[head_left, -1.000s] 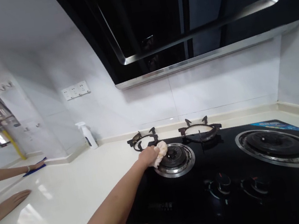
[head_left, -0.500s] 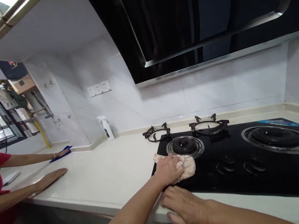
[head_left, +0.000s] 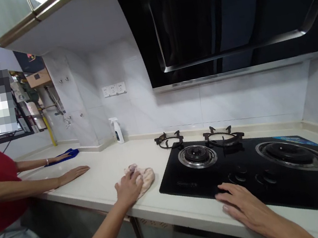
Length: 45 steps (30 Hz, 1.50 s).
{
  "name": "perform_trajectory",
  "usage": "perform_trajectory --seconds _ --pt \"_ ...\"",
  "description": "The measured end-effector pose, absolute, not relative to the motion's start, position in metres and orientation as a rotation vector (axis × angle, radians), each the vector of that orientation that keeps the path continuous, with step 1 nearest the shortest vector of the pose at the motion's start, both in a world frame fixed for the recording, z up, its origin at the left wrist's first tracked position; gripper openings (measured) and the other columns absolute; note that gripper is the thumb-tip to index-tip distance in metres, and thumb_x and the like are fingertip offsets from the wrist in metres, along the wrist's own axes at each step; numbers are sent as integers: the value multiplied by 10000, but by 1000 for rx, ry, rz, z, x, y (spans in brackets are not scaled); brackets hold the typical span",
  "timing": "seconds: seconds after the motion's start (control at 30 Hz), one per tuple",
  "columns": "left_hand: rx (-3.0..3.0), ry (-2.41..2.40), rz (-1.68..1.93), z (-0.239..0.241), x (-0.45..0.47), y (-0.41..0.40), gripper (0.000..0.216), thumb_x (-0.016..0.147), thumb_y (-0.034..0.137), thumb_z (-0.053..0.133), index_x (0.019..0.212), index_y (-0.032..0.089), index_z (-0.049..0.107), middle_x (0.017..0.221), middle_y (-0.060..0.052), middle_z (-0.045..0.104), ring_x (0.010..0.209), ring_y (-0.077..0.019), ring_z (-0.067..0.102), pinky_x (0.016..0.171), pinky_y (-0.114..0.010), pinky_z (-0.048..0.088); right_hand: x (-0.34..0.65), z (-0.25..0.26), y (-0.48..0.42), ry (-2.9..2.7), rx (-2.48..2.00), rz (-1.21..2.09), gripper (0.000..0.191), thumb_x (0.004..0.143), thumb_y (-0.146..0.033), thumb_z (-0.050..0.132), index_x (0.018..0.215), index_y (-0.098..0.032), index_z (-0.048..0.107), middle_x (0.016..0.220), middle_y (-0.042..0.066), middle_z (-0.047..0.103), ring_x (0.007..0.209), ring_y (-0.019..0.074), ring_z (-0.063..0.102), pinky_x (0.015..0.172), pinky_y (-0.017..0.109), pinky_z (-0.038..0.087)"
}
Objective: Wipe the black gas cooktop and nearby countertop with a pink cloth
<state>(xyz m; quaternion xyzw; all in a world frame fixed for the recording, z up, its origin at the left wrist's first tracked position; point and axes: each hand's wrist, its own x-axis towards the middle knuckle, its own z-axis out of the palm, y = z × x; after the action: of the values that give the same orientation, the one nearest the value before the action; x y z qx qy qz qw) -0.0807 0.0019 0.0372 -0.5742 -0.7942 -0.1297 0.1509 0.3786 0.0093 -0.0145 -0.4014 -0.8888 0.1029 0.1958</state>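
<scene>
While a co-worker in a red top is leaning at the far left, one hand on a blue cloth [head_left: 61, 156] and the other lying flat on the cream countertop [head_left: 102, 166], a white spray bottle [head_left: 117, 130] is standing by the tiled wall. The person's left hand [head_left: 129, 187] is pressing a bunched pinkish rag [head_left: 144, 175] onto the countertop, fingers curled over it, just left of the black glass gas hob [head_left: 182, 180]. Two loose pan supports [head_left: 168, 139] are lying behind the hob's left burner [head_left: 197, 156]. The right hand [head_left: 244, 202] is lying open and flat, fingers spread, across the hob's front edge, holding nothing.
</scene>
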Motion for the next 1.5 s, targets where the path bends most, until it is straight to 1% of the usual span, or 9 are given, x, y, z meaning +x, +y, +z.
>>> perform_trajectory --seconds 0.13,0.3,0.5,0.7,0.9,1.03,1.27,1.4,1.5 --pt "-1528 -2373 -346 36 -99 -7 429 1004 441 390 1365 349 603 1489 -109 506 1232 -358 537 967 -586 430 376 -38 18 -2333 -1295 94 729 1011 -638 362 1602 -210 359 1641 81 361 1532 279 288 1271 548 238" --pt "-1438 -2345 -427 27 -80 -19 413 984 413 436 1323 329 656 1429 -100 544 1183 -341 531 983 -517 421 378 -55 30 -2337 -1340 -52 684 994 -660 345 1477 -224 556 1619 75 399 1518 293 321 1262 565 242" --pt "-1624 -2196 -621 14 -10 -53 346 969 377 504 1248 319 700 1332 -69 617 1169 -313 521 972 -478 418 380 -53 32 -2375 -1360 -49 736 969 -684 301 1498 -229 535 1620 66 398 1527 286 302 1258 547 237" --pt "-1822 -2080 -814 1 78 -80 298 953 394 553 1192 312 711 1371 -54 607 1216 -333 483 1025 -538 377 386 -52 39 -2381 -1365 -33 726 954 -658 303 1484 -226 545 1615 72 410 1525 285 304 1241 538 246" --pt "-2226 -1603 -845 -28 165 -94 491 879 463 645 1348 319 616 1492 -83 518 1326 -412 387 1056 -623 322 389 -46 43 -2381 -1382 2 631 991 -514 270 1458 -201 556 1598 95 438 1516 286 321 1230 537 250" --pt "-2256 -1528 -825 -34 183 -88 531 886 463 656 1394 343 560 1440 -85 551 1252 -390 453 1005 -605 366 388 -42 40 -2393 -1337 -11 575 996 -422 261 1429 -222 582 1563 85 489 1480 264 393 1207 516 309" --pt "-2338 -1506 -835 -31 160 -72 889 835 530 739 1585 309 316 1447 -106 549 1252 -370 485 1057 -622 355 387 -48 41 -2213 -1213 124 567 995 -515 305 1305 -211 669 1461 103 591 1411 281 482 1202 529 338" --pt "-2339 -1525 -847 -40 159 -60 978 750 563 812 1574 331 337 1459 -110 540 1251 -385 505 1062 -649 374 386 -24 29 -1996 -1126 166 628 1048 -543 189 1276 -207 668 1398 114 617 1323 230 555 1153 417 426" --pt "-2339 -1560 -903 -45 163 -48 1117 679 576 861 1601 322 283 1491 -149 510 1269 -413 504 1082 -702 352 365 -2 9 -1880 -964 270 553 1049 -573 281 1234 -227 671 1321 115 633 1255 237 581 1111 401 454"
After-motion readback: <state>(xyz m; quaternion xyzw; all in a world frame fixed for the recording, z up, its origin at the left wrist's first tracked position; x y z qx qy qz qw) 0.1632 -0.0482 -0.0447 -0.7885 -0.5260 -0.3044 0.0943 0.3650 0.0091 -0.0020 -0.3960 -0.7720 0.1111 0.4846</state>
